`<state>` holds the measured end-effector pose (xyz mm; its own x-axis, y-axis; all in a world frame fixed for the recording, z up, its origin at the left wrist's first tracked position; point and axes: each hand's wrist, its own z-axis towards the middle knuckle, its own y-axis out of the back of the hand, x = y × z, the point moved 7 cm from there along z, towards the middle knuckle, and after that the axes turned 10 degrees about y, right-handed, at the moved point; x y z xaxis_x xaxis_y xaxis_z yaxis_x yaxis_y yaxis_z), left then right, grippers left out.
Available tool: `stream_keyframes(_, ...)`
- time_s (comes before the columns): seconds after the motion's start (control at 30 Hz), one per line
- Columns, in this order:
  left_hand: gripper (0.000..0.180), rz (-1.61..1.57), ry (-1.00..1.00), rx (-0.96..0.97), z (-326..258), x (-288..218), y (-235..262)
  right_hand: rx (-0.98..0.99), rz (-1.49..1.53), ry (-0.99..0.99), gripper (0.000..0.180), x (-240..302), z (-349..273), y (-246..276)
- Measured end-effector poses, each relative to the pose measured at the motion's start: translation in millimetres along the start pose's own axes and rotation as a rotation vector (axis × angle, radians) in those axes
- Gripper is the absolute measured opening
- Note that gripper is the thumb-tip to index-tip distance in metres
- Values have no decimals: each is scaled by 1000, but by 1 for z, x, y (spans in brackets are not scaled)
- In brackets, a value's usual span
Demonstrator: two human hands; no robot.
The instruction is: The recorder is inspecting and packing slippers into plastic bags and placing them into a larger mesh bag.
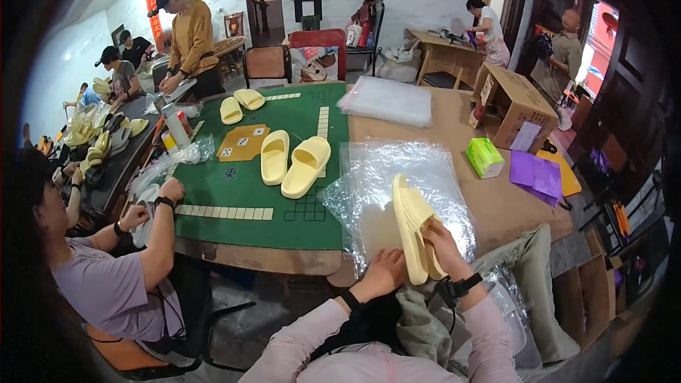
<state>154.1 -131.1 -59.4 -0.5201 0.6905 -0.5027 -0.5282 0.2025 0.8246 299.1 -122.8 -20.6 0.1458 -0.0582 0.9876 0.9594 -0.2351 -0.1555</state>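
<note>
My right hand (pixel 444 247) is closed on a pair of pale yellow slippers (pixel 409 221), its fingers tucked in at the strap. The pair stands tilted on edge, toes away from me, over a stack of clear plastic bags (pixel 369 202). At the near edge of those bags lies my left hand (pixel 384 272), beside the heels. Its fingers are stretched over the plastic, partly hidden by their own angle. Left of the bags, two yellow slippers (pixel 306 167) rest on a green mat (pixel 213 230), with a smaller-looking yellow pair (pixel 250 99) farther back.
Behind the bags lies a stack of clear sheets (pixel 389 101). To the right are a green tissue pack (pixel 485 157), purple bags (pixel 535 177) and an open cardboard box (pixel 518 110). A co-worker (pixel 117 276) sits at my left. Grey-green sacking (pixel 528 276) hangs near my right arm.
</note>
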Motion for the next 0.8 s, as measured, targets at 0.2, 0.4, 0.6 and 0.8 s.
stream_keyframes(0.2, 47, 323, 34, -2, 6, 0, 12, -123, 146, 196, 35, 43, -7, 31)
stream_keyframes(0.4, 53, 430, 63, -1, 9, 18, 19, -158, 347, 251, 32, 55, -12, 52)
stream_keyframes(0.6, 49, 385, 48, -2, 8, 23, 27, -279, 252, 242, 27, 75, -34, 61)
stream_keyframes(0.8, 49, 393, -22, -66, 7, 28, 35, -300, 226, 238, 24, 81, -46, 52)
